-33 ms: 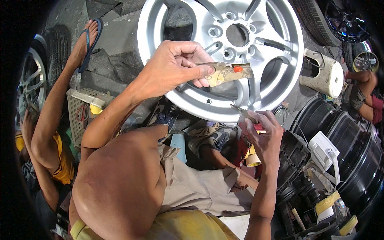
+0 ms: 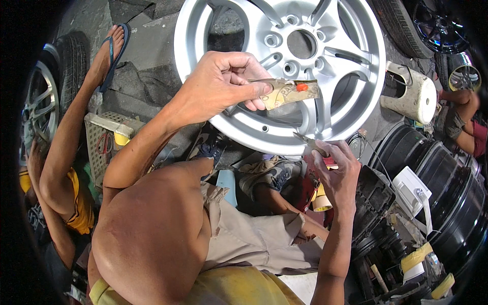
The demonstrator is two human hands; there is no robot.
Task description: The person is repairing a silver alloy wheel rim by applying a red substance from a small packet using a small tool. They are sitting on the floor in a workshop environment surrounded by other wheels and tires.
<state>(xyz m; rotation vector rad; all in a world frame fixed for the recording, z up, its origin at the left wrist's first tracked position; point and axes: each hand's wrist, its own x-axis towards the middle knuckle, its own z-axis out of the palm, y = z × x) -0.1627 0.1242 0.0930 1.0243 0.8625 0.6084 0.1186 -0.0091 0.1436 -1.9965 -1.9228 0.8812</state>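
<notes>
A silver alloy wheel rim (image 2: 351, 109) lies face up in front of me, with a round centre hole and several bolt holes. Over its near part, my left hand (image 2: 229, 84) pinches a folded piece of sandpaper (image 2: 279, 95) between thumb and fingers. The paper's tan printed back faces up, and a small orange-red dab of paste (image 2: 302, 87) sits on it. My right hand (image 2: 338, 162), by the rim's near right edge, is closed on a thin pointed blade (image 2: 305, 139). The blade's tip points left over the rim's lip, apart from the paper; whether it touches the rim, I cannot tell.
At right stand a white plastic stool (image 2: 409, 96) and black wheel rims (image 2: 432, 168). A roll of tape (image 2: 321, 201) lies below my right hand. Left of my arm is a plastic basket (image 2: 99, 147); another person's sandalled foot (image 2: 113, 53) rests beyond it.
</notes>
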